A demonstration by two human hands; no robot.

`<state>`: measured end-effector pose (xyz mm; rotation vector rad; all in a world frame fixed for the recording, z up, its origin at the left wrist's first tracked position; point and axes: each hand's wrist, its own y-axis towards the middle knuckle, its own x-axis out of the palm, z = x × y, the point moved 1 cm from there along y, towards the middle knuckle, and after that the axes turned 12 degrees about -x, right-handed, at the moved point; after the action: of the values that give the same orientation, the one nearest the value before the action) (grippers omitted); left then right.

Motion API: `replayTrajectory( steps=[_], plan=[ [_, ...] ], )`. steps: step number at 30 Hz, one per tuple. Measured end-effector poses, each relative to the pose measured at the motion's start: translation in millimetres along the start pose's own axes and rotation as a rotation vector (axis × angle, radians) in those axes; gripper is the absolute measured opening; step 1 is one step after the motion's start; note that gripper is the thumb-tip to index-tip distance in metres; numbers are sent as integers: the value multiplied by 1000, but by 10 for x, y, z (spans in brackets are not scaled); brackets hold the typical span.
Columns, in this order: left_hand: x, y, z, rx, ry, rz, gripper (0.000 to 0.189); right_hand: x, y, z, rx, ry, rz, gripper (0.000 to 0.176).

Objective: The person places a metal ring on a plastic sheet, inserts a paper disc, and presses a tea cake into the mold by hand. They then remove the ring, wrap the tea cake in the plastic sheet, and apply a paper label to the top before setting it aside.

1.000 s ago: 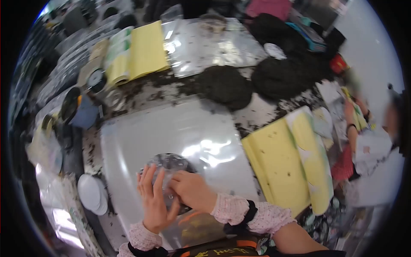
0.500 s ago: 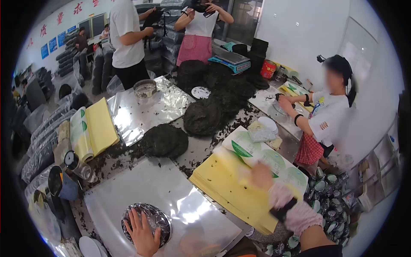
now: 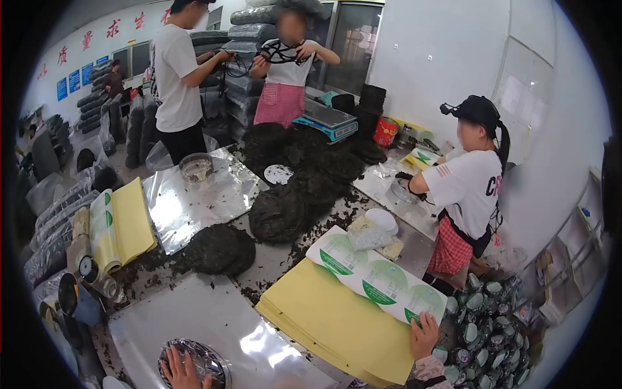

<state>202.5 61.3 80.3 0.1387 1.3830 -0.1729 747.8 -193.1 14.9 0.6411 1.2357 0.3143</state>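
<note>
My left hand [image 3: 184, 371] lies with spread fingers on a round, dark, plastic-wrapped disc [image 3: 210, 363] on the shiny metal sheet [image 3: 155, 314] at the bottom left. At the lower right, my right hand [image 3: 424, 336] touches the near corner of a white label sheet with green prints [image 3: 372, 275], its fingers apart. The label sheet lies along the far right edge of a stack of yellow paper [image 3: 337, 318]. Flat round dark clumps [image 3: 220, 249] lie beyond the metal sheet.
A co-worker in a cap [image 3: 463, 175] works at a ring on the right. Two other people [image 3: 178, 78] [image 3: 285, 78] stand behind the table with straps. Many wrapped round packages [image 3: 486, 337] are piled at the lower right. A blue scale [image 3: 327, 123] stands at the back.
My right hand has gone from a blur over the yellow paper to the label sheet's near corner. The view has shifted. The person at the back has lowered the straps from the face.
</note>
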Motion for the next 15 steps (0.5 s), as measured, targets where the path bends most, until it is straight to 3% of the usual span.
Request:
replayTrajectory(
  steps=[4,7,10,11,12,13,14,15],
  plan=[
    [-47,-3,2,5,7,-8,73,21,-10,31,36,92,-2,23],
    [-23,4,-18,13,25,-1,74,78,19,33,419,281,179,21],
    [-38,-13,-4,10,17,-3,76,97,103,452,756,603,65,27],
    [-54,-7,-1,14,-4,2,77,-138,399,666,737,494,37,28],
    [-77,6,-8,18,-22,8,77,92,284,1461,457,309,223,25],
    [-90,-10,8,-7,-41,21,80,44,282,2113,668,475,487,19],
    [-85,-12,26,-27,-73,53,81,-654,999,1786,760,721,633,20],
    [-65,-14,38,-51,-103,82,83,-878,1402,1653,571,319,768,29]
  ],
)
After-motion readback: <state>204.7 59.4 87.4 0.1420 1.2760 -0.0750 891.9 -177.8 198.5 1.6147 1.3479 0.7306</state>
